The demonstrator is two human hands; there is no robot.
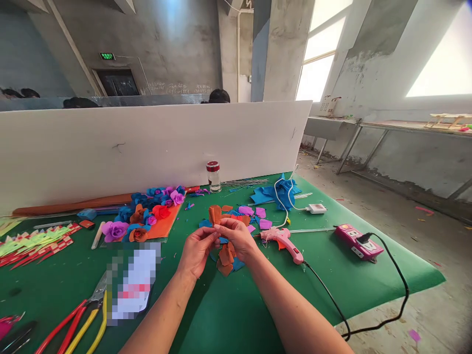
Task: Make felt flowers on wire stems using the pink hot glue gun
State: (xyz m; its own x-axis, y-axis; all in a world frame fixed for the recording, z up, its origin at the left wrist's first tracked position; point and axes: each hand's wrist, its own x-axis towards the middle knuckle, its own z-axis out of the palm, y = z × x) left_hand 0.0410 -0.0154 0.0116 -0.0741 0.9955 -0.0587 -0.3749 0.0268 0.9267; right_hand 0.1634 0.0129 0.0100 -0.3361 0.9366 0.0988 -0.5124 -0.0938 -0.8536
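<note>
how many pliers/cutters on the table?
2, both bottom left: red-handled pliers and yellow-handled cutters, side by side near the left hand. More may lie beyond the frame edge.

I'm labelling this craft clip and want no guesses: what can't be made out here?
All in the head view:
- How the left hand and right hand grip the brown felt piece: fingers cover it.
- The item beside the pliers: pixelated.
- The pliers' handles: cut off by the bottom edge.
- The jar contents: too small.
- People behind the white board: hidden, only hair tops show.
</note>
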